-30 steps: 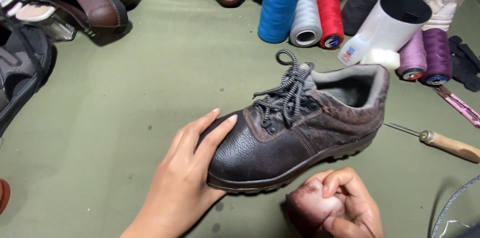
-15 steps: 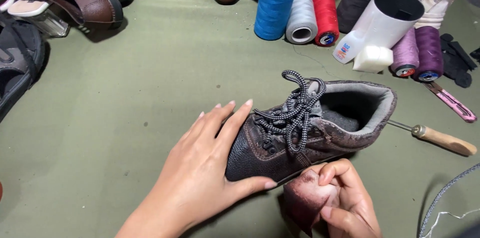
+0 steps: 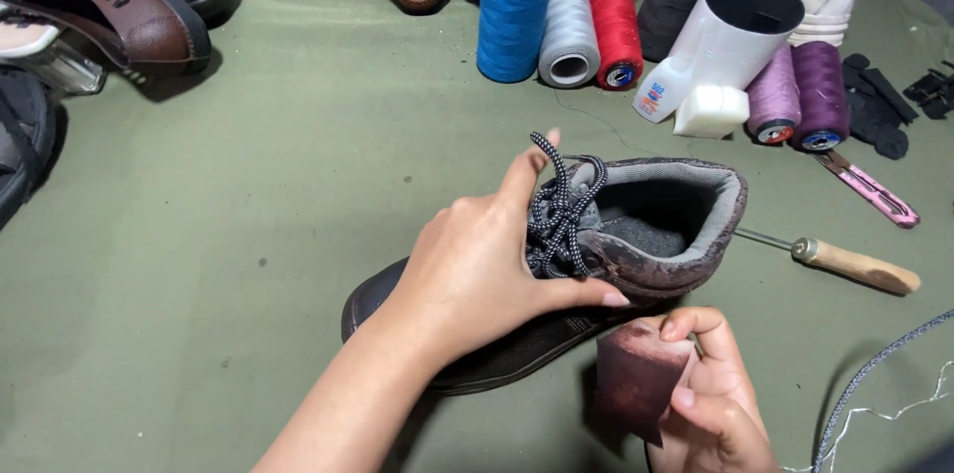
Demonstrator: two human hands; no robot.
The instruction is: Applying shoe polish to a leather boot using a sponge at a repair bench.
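Note:
A dark brown leather lace-up shoe (image 3: 656, 235) lies on the green cloth, tipped toward me so its opening faces up. My left hand (image 3: 487, 259) grips it over the laced front, thumb along the near side. My right hand (image 3: 711, 403) holds a small reddish-brown rectangular sheet (image 3: 636, 374), like sandpaper, just below the shoe's near side.
An awl with a wooden handle (image 3: 850, 266) lies right of the shoe. Several thread cones (image 3: 571, 21) and a white tube (image 3: 730, 31) stand at the back. More shoes (image 3: 119, 16) sit far left, a pink knife (image 3: 865, 190) at right.
My left hand has rolled the shoe onto its side toward me and slid up over the laces. The sheet in my right hand, bunched before, is now flat and showing.

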